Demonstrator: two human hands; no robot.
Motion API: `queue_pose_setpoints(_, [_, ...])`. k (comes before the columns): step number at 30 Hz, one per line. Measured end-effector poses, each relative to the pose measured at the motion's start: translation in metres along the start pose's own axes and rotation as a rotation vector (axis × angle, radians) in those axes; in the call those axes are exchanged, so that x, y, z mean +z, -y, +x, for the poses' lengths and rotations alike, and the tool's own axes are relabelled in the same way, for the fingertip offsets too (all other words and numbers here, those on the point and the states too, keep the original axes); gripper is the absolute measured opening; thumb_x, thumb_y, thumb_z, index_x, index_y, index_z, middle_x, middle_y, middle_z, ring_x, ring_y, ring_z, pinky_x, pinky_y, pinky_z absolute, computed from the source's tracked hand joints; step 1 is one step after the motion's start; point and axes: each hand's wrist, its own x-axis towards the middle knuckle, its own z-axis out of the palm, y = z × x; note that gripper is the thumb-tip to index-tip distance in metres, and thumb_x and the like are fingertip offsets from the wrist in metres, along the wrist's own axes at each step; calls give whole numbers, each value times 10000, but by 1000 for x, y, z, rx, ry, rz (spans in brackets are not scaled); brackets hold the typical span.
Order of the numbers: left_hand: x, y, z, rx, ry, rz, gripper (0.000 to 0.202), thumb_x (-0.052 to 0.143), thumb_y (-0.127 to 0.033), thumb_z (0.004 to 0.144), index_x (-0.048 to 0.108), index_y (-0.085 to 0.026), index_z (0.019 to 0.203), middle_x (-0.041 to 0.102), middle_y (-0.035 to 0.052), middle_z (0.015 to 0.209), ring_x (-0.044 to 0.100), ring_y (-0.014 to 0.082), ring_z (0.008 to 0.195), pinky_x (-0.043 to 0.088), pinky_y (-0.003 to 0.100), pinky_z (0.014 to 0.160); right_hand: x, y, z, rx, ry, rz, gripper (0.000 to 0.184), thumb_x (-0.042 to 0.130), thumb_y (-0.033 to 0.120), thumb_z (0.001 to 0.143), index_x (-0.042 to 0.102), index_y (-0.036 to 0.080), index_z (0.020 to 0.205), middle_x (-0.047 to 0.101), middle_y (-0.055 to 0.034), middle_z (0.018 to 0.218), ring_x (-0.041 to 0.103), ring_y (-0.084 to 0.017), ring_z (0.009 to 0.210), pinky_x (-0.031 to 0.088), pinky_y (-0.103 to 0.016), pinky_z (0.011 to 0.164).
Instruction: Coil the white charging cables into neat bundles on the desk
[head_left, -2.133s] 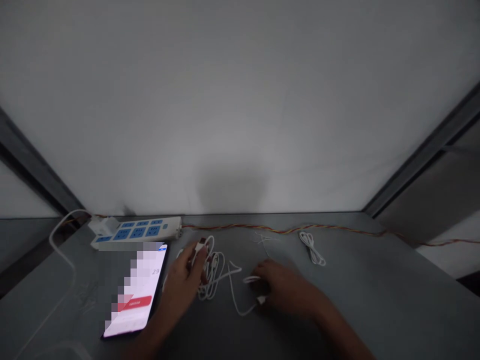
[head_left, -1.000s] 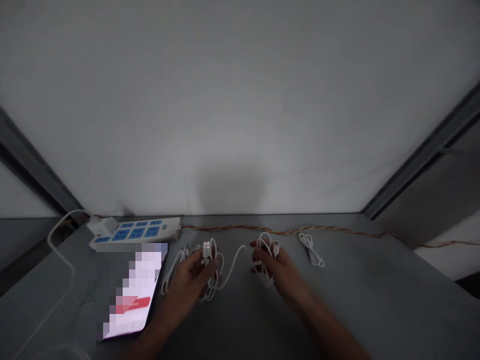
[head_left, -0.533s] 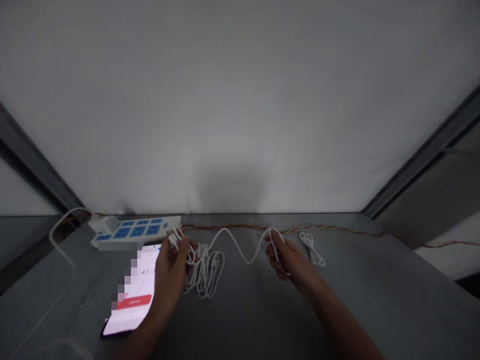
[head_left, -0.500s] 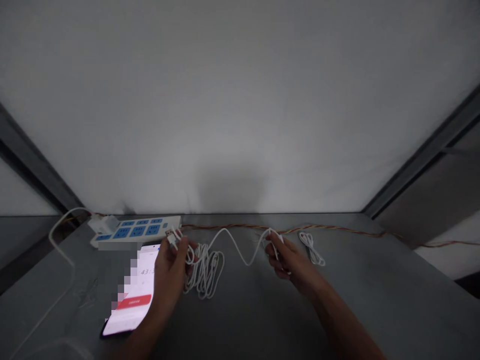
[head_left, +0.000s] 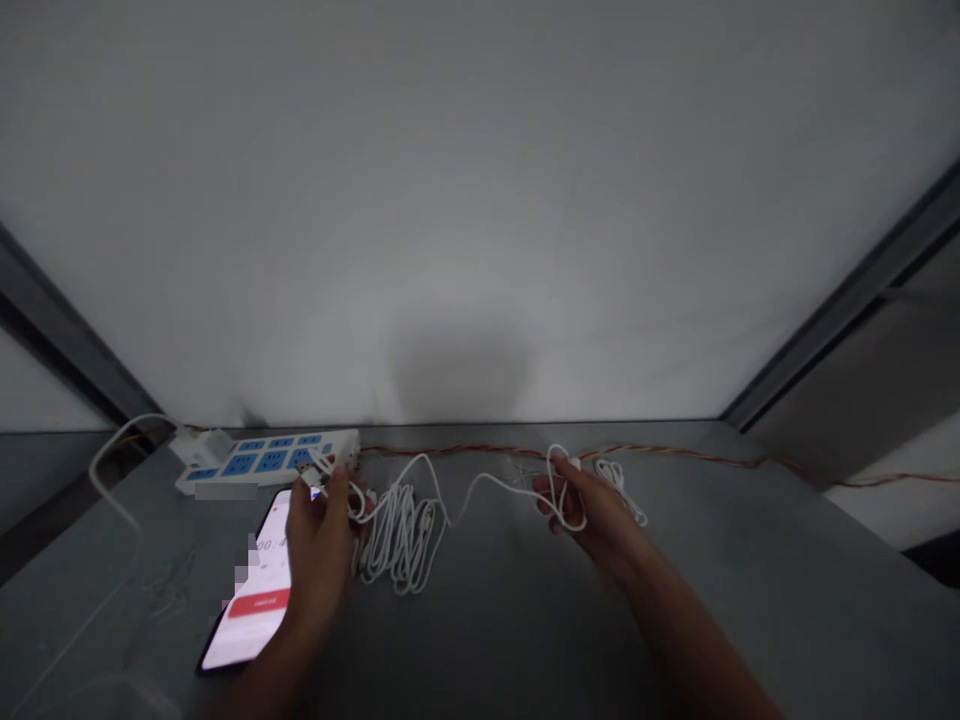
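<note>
A white USB cable [head_left: 491, 478] runs slack between my two hands, dipping toward the table in the middle. My left hand [head_left: 324, 520] is closed on one end, with the USB plug [head_left: 309, 475] sticking up above the fingers and a small loop beside it. My right hand [head_left: 589, 510] pinches the other part of the cable, which forms loose loops around the fingertips. Just right of my left hand, a pile of coiled white cables [head_left: 401, 540] lies on the table. Another coiled white cable [head_left: 621, 490] rests behind my right hand.
A phone [head_left: 251, 620] with a lit timer screen lies beside my left forearm. Behind it is a white power strip [head_left: 259, 463] with blue sockets and a plugged-in charger [head_left: 201, 448]. A twisted red-and-yellow wire [head_left: 675, 453] runs along the table's back edge, below a pale wall.
My left hand has moved left with the plug end. At my right hand, the cable now shows larger loops around the fingers, and the span between the hands hangs differently.
</note>
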Motion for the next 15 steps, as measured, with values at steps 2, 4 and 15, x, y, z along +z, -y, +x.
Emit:
queue_pose_setpoints(2, [0, 1, 0, 1, 14, 8, 370, 697, -550, 765, 549, -220, 845, 625, -42, 743, 536, 87, 492, 422, 181, 399, 1, 1, -3, 7, 1, 7, 251, 757, 388, 738, 625, 174, 738, 719, -46, 695, 611, -135, 494, 424, -200, 372])
queue_pose_setpoints(4, [0, 2, 0, 4, 26, 11, 370, 697, -554, 766, 547, -225, 844, 629, -42, 749, 551, 96, 506, 414, 181, 389, 3, 3, -6, 1, -12, -4, 229, 781, 335, 702, 618, 186, 762, 725, -42, 709, 635, -151, 525, 443, -205, 391])
queue_pose_setpoints(15, [-3, 3, -2, 0, 324, 211, 393, 622, -571, 817, 599, -223, 997, 648, -27, 697, 624, 143, 580, 445, 195, 432, 8, 0, -15, -19, 238, -208, 478, 809, 251, 639, 488, 208, 990, 731, -68, 1008, 611, -105, 539, 440, -221, 469])
